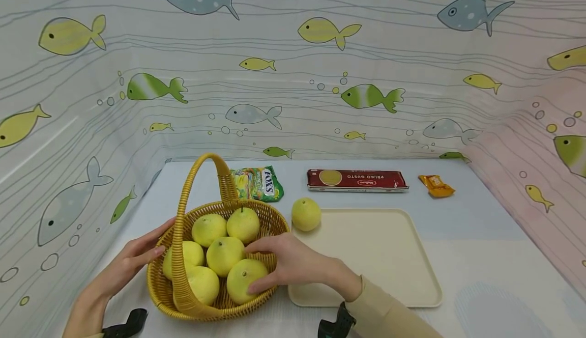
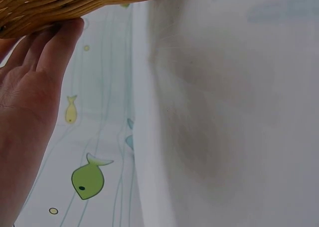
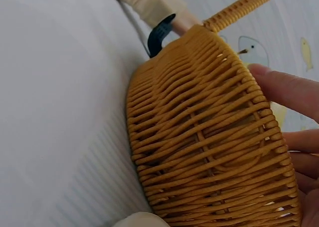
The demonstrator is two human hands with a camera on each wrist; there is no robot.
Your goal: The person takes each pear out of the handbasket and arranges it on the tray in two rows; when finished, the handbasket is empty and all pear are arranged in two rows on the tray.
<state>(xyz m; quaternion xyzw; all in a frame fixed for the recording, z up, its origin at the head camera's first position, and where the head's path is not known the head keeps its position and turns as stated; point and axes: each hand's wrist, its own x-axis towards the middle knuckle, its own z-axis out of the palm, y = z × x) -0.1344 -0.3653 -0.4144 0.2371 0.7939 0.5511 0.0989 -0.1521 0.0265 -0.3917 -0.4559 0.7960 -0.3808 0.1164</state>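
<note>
A yellow wicker basket with a tall arched handle holds several round yellow-green fruits. My right hand reaches in over its right side, thumb and fingers around the front-right fruit. The middle fruit is right beside my index fingertip. In the right wrist view, the basket wall hides much of this hold. My left hand touches the basket's left side, thumb at the rim and fingers extended along the outside. In the left wrist view, its straight fingers meet the wicker from below.
A cream tray lies right of the basket, with one loose yellow-green fruit at its back-left corner. Behind are a green Fox's candy bag, a red Primo Gusto packet and a small orange wrapper. Fish-print curtains surround the table.
</note>
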